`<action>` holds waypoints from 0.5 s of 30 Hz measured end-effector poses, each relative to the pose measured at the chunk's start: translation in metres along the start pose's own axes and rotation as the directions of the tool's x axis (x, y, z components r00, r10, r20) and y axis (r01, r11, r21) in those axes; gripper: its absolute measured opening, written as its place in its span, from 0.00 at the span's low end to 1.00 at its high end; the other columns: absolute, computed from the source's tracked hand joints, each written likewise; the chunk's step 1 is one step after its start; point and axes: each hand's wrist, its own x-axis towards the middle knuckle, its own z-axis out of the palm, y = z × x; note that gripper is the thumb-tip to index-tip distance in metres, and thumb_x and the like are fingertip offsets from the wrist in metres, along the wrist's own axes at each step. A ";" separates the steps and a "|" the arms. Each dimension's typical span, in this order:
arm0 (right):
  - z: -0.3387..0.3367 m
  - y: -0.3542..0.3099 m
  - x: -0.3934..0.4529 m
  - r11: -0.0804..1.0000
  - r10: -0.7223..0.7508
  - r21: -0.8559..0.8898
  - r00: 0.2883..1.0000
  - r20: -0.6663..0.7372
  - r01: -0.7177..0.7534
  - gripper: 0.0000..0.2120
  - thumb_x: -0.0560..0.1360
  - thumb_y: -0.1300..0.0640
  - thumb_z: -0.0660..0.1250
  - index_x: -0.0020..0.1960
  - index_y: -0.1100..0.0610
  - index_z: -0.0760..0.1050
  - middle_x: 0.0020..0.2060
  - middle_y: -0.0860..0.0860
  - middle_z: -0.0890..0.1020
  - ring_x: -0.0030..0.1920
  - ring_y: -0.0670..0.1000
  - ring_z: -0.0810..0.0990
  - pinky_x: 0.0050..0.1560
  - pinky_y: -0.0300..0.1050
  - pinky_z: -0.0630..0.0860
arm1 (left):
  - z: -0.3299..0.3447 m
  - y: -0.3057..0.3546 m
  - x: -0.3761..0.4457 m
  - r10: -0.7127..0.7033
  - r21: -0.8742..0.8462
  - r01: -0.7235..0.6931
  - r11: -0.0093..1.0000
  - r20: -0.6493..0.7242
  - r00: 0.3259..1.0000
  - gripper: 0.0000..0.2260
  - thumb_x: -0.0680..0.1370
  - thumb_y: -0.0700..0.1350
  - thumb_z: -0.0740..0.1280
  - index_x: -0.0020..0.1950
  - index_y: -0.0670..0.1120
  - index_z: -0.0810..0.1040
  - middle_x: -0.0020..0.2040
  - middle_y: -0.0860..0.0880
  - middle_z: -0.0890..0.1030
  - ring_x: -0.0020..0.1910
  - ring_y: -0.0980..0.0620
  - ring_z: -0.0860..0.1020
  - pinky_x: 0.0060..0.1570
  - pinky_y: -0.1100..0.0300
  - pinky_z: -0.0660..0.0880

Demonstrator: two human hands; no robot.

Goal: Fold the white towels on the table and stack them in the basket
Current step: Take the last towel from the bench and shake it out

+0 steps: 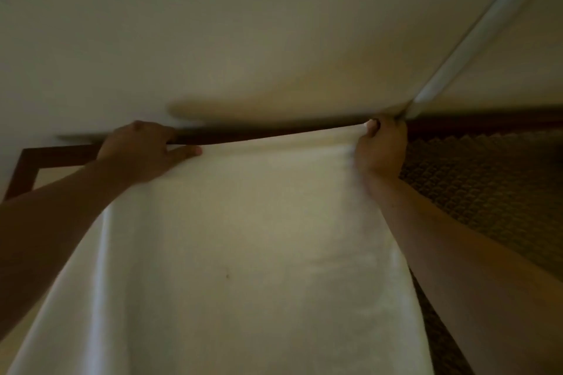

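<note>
No readable text or labels.

The towel (243, 252) I hold up is white cloth, matt and smooth across its middle, with a faint sheen along the fold on its left edge. Under my right hand (380, 146) the cloth bunches into soft wrinkles; under my left hand (146, 149) it lies flat. To the right of the towel is a dark woven surface (475, 185), rough, with a raised, bumpy weave. Just above the towel's top edge runs a dark brown wood rail (243, 135), smooth-looking. Above that, the wall (243, 24) is plain, matt and pale.
</note>
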 end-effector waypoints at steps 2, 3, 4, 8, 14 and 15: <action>0.005 0.001 0.006 1.000 0.020 0.014 1.000 0.014 -0.020 0.13 0.82 0.61 0.59 0.57 0.63 0.80 0.57 0.63 0.76 0.55 0.65 0.76 0.57 0.51 0.70 | 0.007 -0.002 0.009 -0.010 -0.048 0.011 0.999 0.018 1.000 0.35 0.72 0.76 0.56 0.68 0.56 0.80 0.60 0.41 0.82 0.58 0.38 0.79 0.52 0.48 0.76; 0.006 0.001 0.008 1.000 0.014 0.011 1.000 0.016 -0.014 0.13 0.82 0.60 0.59 0.58 0.63 0.80 0.57 0.63 0.77 0.55 0.65 0.76 0.57 0.51 0.70 | 0.011 -0.004 0.013 -0.013 -0.084 0.016 0.996 0.026 1.000 0.34 0.72 0.77 0.56 0.66 0.57 0.80 0.58 0.42 0.82 0.56 0.39 0.79 0.50 0.50 0.75; 0.006 0.000 0.010 1.000 0.009 -0.003 1.000 0.020 -0.009 0.13 0.81 0.60 0.59 0.58 0.62 0.79 0.57 0.63 0.77 0.56 0.64 0.76 0.58 0.52 0.70 | 0.013 -0.005 0.016 -0.017 -0.123 0.022 0.992 0.038 0.999 0.34 0.71 0.77 0.56 0.63 0.56 0.82 0.55 0.43 0.82 0.52 0.42 0.78 0.47 0.52 0.74; 0.001 -0.023 0.003 0.961 0.088 -0.264 0.996 -0.017 -0.089 0.15 0.78 0.56 0.61 0.63 0.57 0.74 0.65 0.63 0.73 0.65 0.67 0.71 0.61 0.64 0.69 | 0.016 -0.010 0.025 -0.006 -0.175 0.017 0.984 0.061 0.998 0.29 0.71 0.77 0.58 0.42 0.52 0.77 0.44 0.48 0.78 0.45 0.45 0.75 0.47 0.52 0.74; 0.033 -0.146 -0.138 0.859 -0.420 -0.086 0.791 0.445 0.505 0.21 0.81 0.47 0.53 0.72 0.49 0.70 0.73 0.54 0.69 0.76 0.59 0.64 0.70 0.61 0.62 | 0.009 -0.018 0.031 0.064 -0.227 -0.030 0.973 0.145 0.987 0.27 0.75 0.74 0.62 0.39 0.50 0.77 0.40 0.50 0.78 0.42 0.48 0.77 0.42 0.54 0.72; 0.045 -0.158 -0.162 0.850 -0.379 -0.088 0.720 0.582 0.519 0.24 0.83 0.45 0.49 0.77 0.48 0.64 0.79 0.53 0.62 0.80 0.58 0.56 0.75 0.64 0.54 | 0.006 -0.021 0.029 0.090 -0.277 -0.045 0.960 0.153 0.984 0.26 0.76 0.72 0.63 0.39 0.49 0.78 0.40 0.49 0.79 0.42 0.48 0.77 0.42 0.54 0.72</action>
